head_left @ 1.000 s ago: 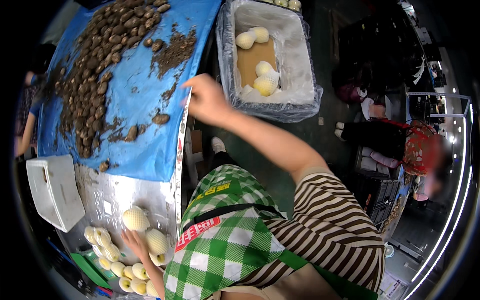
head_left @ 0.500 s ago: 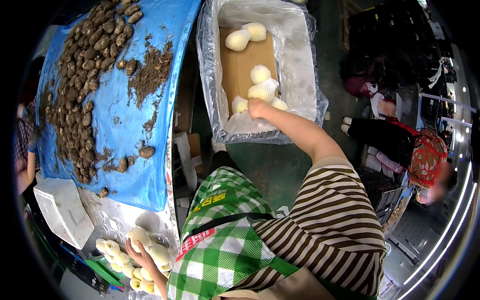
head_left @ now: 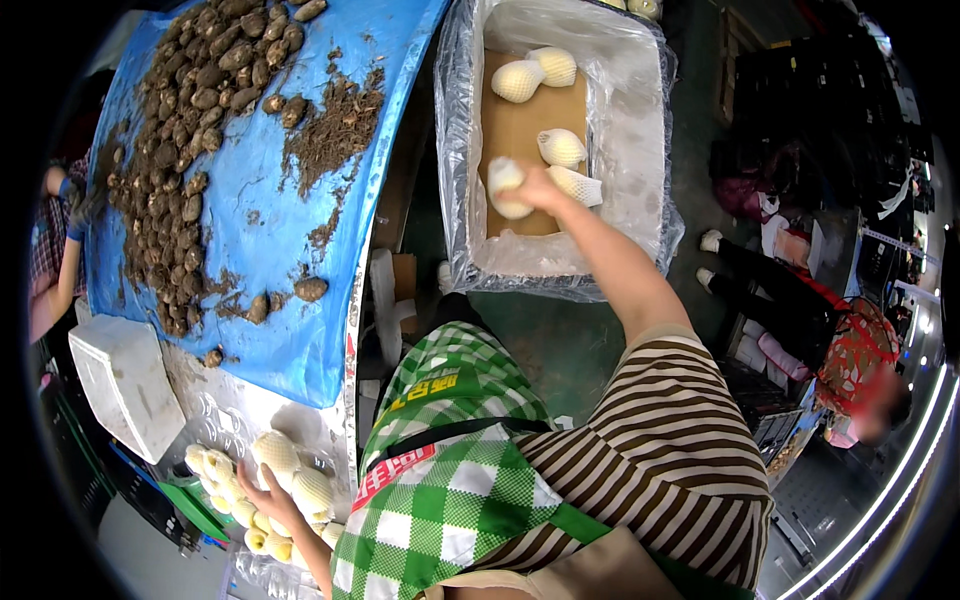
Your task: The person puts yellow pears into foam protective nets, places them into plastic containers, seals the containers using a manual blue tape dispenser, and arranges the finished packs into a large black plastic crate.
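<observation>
My right hand [head_left: 541, 188] reaches into a foam crate lined with clear plastic [head_left: 630, 130] and closes round a pale fruit in a foam net sleeve [head_left: 508, 190]. Other netted fruits lie on the crate's brown cardboard bottom: one fruit [head_left: 562, 148] just beyond the hand, another fruit [head_left: 578, 187] beside it and a pair at the far end. At the lower left, my left hand [head_left: 275, 503] has its fingers spread against a group of netted fruits on the table, next to a large netted fruit [head_left: 276, 452]. Part of the hand's contact with them is hidden.
A heap of soil-covered tubers [head_left: 170, 190] lies on a blue sheet [head_left: 290, 250] to the left. Near it stands a white foam box [head_left: 125, 385]. Another person's gloved hand [head_left: 75, 210] is at the far left. Someone in a red patterned top [head_left: 858, 345] is at the right.
My right hand has moved away from the crate's near end with a netted fruit in it. The view has shifted a little. My left hand's fingers stay spread by the fruits.
</observation>
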